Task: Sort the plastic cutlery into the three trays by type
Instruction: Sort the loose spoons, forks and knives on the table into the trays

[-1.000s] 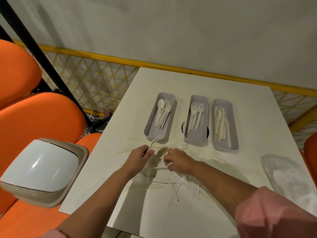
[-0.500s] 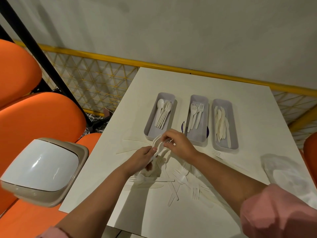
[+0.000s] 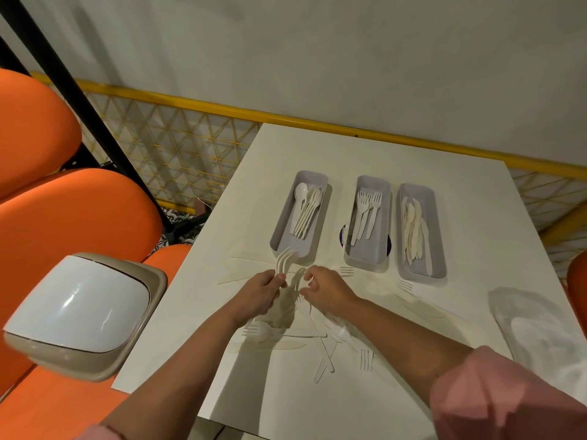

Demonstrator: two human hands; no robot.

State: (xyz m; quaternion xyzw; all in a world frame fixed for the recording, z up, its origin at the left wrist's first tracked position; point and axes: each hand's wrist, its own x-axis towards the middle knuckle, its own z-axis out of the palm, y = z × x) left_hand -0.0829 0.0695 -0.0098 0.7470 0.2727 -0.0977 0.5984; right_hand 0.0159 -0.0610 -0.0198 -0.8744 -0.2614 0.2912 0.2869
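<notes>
The forks (image 3: 285, 260) vanish handle-first into the left hand (image 3: 257, 296). Whether the right hand (image 3: 327, 289) holds anything, I can't tell. The middle tray (image 3: 368, 249) hides most of a dark mark (image 3: 342, 236). The clear bag (image 3: 546, 331) runs off frame.

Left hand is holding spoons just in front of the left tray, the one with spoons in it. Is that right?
Not spoons: the head view shows tines, so the left hand grips forks. The rest stands: they are held just in front of the left tray, which holds spoons.
</notes>
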